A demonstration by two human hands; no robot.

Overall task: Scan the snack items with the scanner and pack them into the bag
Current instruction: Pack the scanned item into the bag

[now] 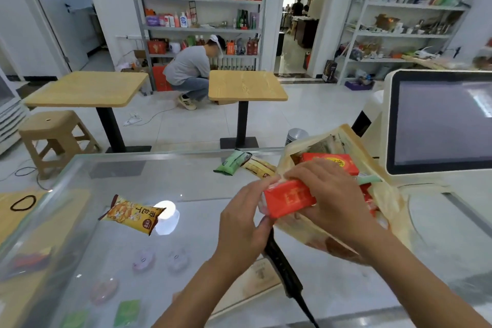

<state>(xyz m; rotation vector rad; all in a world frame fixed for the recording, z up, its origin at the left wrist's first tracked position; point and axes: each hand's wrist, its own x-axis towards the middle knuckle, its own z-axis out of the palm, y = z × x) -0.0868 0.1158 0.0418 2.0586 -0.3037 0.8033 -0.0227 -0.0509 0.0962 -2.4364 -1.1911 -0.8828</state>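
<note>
The left hand point(243, 221) and right hand point(332, 194) pinch the red snack pack point(290, 198) by its ends. It is probably light, soft and slippery, so the ends suit gripping.

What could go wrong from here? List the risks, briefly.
The bag looks full: a red box sits at its mouth, so the red packet held by the left hand and right hand may jam. The green packet near the far edge of the counter could be forgotten unscanned.
</note>
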